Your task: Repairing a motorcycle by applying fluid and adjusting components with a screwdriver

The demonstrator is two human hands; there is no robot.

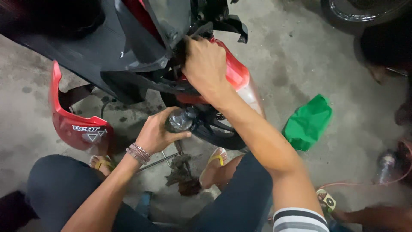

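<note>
Knees (240, 193) spread in a squat frame both arms; left hand (156, 133) is wrapped tight around a clear plastic bottle (180, 120) beside the front wheel (216, 131); right hand (204, 64) clamps the red fender (236, 73), seemingly steadying it.

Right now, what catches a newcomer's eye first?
The red and black scooter fills the upper left. The right hand grips its bodywork above the rear wheel, and the left hand holds a clear bottle below. A bright green cloth lies on the concrete floor at right.
</note>
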